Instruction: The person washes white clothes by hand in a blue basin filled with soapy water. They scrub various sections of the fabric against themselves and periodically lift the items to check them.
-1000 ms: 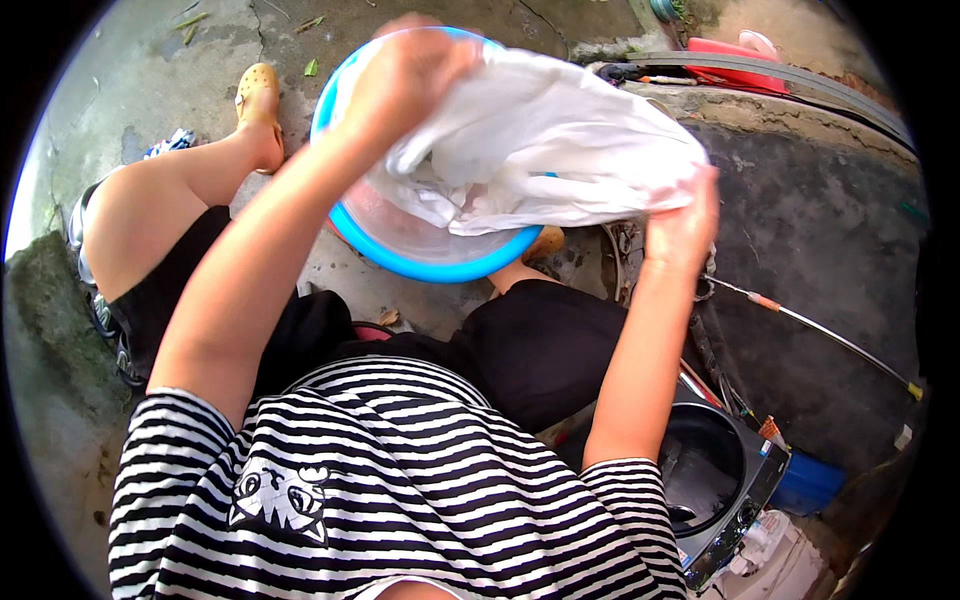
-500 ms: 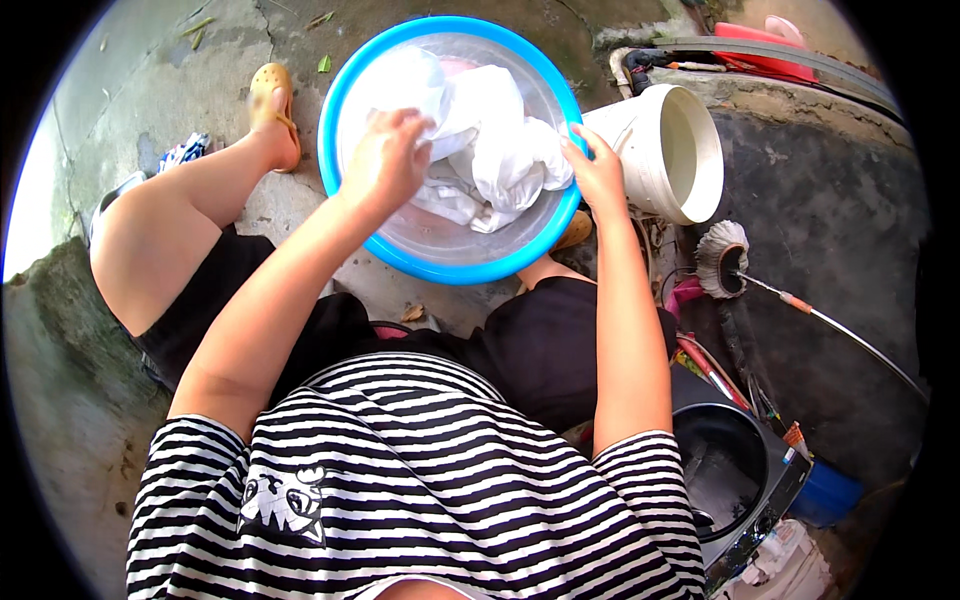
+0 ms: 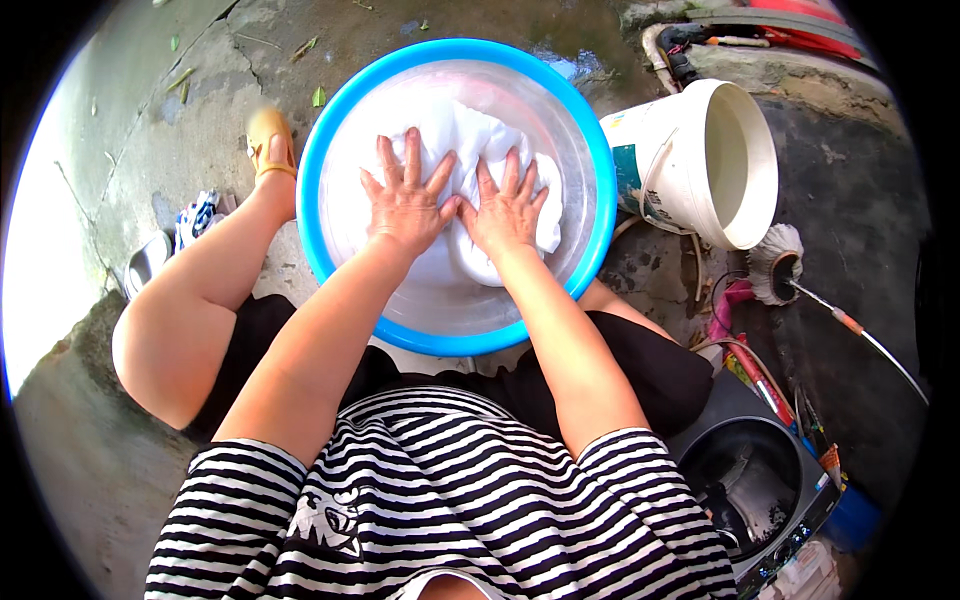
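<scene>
A large round basin (image 3: 310, 180) with a bright blue rim stands between my legs. Inside it lies a bunched white cloth (image 3: 480, 133), which looks wet. My left hand (image 3: 408, 205) presses down on the cloth, palm down, its fingers spread. Close beside it, my right hand (image 3: 503, 212) also lies flat on the cloth with fingers apart. The two thumbs nearly meet. Neither hand grips anything. What the cloth is, a garment or otherwise, I cannot make out under the hands.
A white bucket (image 3: 690, 165) lies tipped on its side right of the basin. Beyond it rests a round brush with a long handle (image 3: 775, 266). A black-and-grey tub-like appliance (image 3: 745, 480) is near my right elbow. My left foot wears a yellow clog (image 3: 268, 138).
My left hand has come down onto the cloth and spread out. My right hand has left the basin's rim and now presses the cloth, which lies flatter. The view has shifted.
</scene>
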`<state>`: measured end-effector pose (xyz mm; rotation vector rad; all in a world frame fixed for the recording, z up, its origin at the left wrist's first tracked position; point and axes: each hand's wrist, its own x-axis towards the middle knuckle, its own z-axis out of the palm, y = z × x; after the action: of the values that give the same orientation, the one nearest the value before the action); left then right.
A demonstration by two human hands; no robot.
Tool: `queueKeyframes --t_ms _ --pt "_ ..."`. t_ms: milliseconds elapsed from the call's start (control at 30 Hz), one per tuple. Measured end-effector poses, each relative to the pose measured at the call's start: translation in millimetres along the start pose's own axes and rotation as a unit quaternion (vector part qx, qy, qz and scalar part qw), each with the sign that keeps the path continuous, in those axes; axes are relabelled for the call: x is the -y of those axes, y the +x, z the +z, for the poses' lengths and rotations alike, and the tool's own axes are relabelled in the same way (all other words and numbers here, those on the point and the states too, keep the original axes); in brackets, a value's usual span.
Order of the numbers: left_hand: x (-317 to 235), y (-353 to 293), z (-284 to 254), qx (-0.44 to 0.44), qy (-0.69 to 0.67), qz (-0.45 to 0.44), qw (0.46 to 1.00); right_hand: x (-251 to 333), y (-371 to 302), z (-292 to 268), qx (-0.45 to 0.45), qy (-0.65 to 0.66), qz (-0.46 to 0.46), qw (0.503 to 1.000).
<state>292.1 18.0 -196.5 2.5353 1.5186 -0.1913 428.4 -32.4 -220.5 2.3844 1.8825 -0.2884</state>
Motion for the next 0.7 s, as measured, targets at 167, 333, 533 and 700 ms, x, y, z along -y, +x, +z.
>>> queueKeyframes --t_ms 167,333,533,700 --pt "10.4 28.7 13.4 0.011 -0.057 0.064 0.996 -7.6 26.3 16.8 0.057 0.061 -0.035 0.996" --pt "19.5 77.9 14.7 0.091 -0.146 -0.009 0.985 -13.2 83.0 -10.1 0.300 0.189 0.024 0.935" --pt "19.1 107.7 23.3 0.172 -0.070 0.001 0.983 -20.9 98.7 51.8 0.024 0.230 -0.074 0.970" --pt "21.1 99.3 -16.4 0.024 -0.206 -0.037 0.978 -8.3 97.7 -64.2 0.100 0.156 0.035 0.982"
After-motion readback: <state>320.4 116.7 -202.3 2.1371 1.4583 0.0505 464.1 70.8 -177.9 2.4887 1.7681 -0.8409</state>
